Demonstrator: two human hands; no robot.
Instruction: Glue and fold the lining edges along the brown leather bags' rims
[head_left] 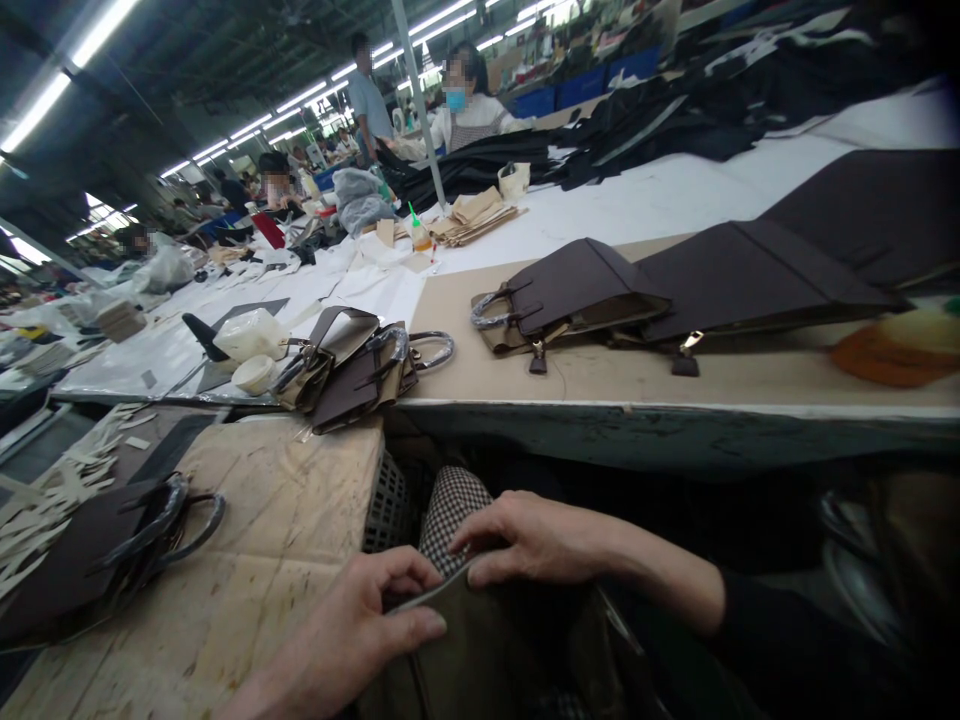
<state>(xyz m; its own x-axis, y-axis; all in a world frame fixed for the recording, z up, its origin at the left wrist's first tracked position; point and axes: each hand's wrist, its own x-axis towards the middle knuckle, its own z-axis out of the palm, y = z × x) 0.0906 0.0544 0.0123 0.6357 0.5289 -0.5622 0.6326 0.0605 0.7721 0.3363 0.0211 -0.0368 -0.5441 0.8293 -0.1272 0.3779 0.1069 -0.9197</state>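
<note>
On my lap lies a dark handbag [480, 650], its upper edge raised toward me and its lower part in deep shadow. My left hand [367, 620] pinches that edge between thumb and fingers. Close beside it, my right hand [532, 540] grips the same edge, thumb below and fingers curled over. Part of a checked cloth [454, 505] shows behind the hands. Two brown handbags with wrapped handles lie near: one handbag [360, 385] at the table's edge ahead, another handbag [82, 560] on the left.
A papered surface [285, 490] stands at my left over a plastic crate [386, 500]. Along the white table [570, 220] lie more brown bags [585, 285], a glue bottle [420, 235], a white container [251, 335] and black fabric [675, 110]. A masked person [469, 110] is across the table.
</note>
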